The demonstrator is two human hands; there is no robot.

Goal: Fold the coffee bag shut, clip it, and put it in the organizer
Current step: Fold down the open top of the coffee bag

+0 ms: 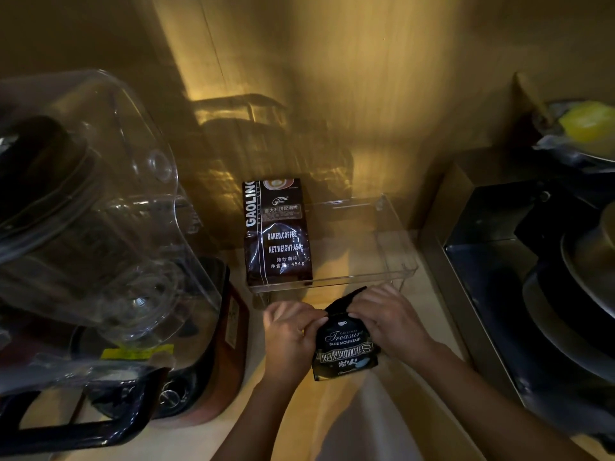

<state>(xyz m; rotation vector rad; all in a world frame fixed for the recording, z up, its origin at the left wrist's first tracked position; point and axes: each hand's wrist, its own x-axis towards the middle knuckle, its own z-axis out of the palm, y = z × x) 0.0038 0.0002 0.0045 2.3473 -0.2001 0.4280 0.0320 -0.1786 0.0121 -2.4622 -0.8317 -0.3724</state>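
On the pale counter (pixel 429 314), a large clear-domed blender (pixel 100 207) crowds the left side and a dark stove (pixel 519 261) with stacked pans the right, leaving a narrow lane to the clear acrylic organizer (pixel 396 247), where a tall dark bag (pixel 278 231) reading "GAOLING", "BAKED.COFFEE" and "NET.WEIGHT:454g" already stands at its left end. Just in front of the organizer, the small black coffee bag (pixel 346 347), printed "Treasure BLUE MOUNTAIN" over Chinese characters, stands upright. The left hand (pixel 293 331) and right hand (pixel 386 314) each pinch its crumpled top, fingers closed on the bag.
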